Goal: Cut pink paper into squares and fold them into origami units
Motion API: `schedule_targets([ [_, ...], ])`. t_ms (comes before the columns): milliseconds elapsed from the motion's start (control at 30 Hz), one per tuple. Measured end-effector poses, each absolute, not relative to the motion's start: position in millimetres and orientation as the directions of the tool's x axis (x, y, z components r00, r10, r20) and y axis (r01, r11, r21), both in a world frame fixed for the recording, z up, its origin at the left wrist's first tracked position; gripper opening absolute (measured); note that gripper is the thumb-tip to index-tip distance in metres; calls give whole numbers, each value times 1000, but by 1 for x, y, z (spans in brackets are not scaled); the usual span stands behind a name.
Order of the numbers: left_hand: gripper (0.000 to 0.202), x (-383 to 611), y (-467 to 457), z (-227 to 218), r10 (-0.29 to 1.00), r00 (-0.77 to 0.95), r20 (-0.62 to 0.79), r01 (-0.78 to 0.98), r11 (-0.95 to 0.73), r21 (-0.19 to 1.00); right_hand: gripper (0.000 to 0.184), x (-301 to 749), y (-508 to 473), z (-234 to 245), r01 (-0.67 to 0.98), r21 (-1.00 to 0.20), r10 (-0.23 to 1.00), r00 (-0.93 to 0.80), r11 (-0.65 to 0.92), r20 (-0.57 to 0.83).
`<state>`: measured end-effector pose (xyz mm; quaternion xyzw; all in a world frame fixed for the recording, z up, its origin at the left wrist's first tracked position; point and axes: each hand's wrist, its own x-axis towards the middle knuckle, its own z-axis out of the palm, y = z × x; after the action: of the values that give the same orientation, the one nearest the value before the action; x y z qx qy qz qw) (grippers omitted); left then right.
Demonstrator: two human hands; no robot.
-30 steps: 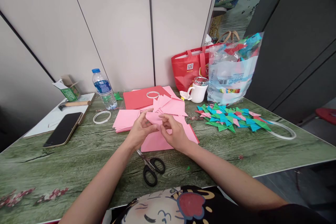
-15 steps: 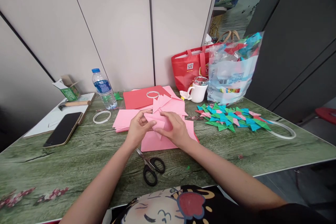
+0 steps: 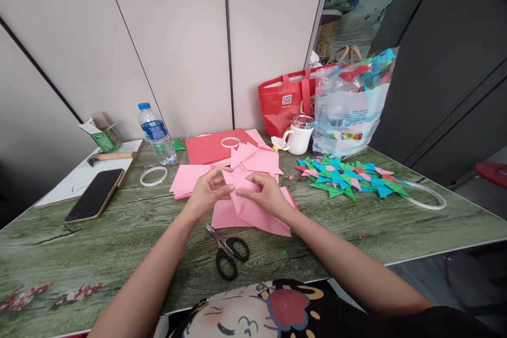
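Note:
A sheet of pink paper [image 3: 242,202], partly folded, is held between my two hands above the table. My left hand [image 3: 208,193] pinches its left edge between thumb and fingers. On the other side, my right hand [image 3: 268,196] grips it with the thumb on top. Beneath lies more pink paper [image 3: 225,217]. Behind my hands rests a pile of folded pink pieces [image 3: 257,161], and a stack of pink sheets [image 3: 185,179] sits left of it. Black-handled scissors [image 3: 226,251] lie on the table just in front of me.
A water bottle [image 3: 155,134], tape roll [image 3: 154,176], phone [image 3: 95,195] and hammer [image 3: 113,156] are on the left. Red paper [image 3: 206,148], a white mug [image 3: 300,137], a red bag [image 3: 277,108], a plastic bag [image 3: 344,116] and colourful folded pieces [image 3: 348,177] stand or lie behind and right.
The pink paper in my hands has opened out, its lower part now reaching down to the right. My right hand has shifted its grip, with its fingers more curled.

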<state>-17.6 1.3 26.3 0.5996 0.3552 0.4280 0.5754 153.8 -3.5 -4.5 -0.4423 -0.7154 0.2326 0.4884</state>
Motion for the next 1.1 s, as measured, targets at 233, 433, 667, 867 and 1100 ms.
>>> schedule_targets([
  [233, 47, -18, 1, 30, 942, 329, 69, -8, -70, 998, 21, 157, -4, -1, 320, -789, 850, -248, 524, 464],
  [433, 49, -19, 1, 30, 945, 316, 78, -7, -80, 997, 24, 159, -2, -2, 294, -808, 857, -250, 511, 451],
  [667, 59, -16, 1, 29, 942, 315, 117, -7, -120, 993, 22, 160, -1, -3, 411, -755, 859, -256, 512, 443],
  [867, 45, -15, 1, 27, 964, 247, 97, 22, -106, 994, 23, 161, -2, 1, 371, -759, 842, -307, 535, 443],
  [1100, 38, -14, 1, 27, 967, 232, 103, 25, -112, 993, 19, 161, -3, 2, 326, -776, 838, -300, 540, 457],
])
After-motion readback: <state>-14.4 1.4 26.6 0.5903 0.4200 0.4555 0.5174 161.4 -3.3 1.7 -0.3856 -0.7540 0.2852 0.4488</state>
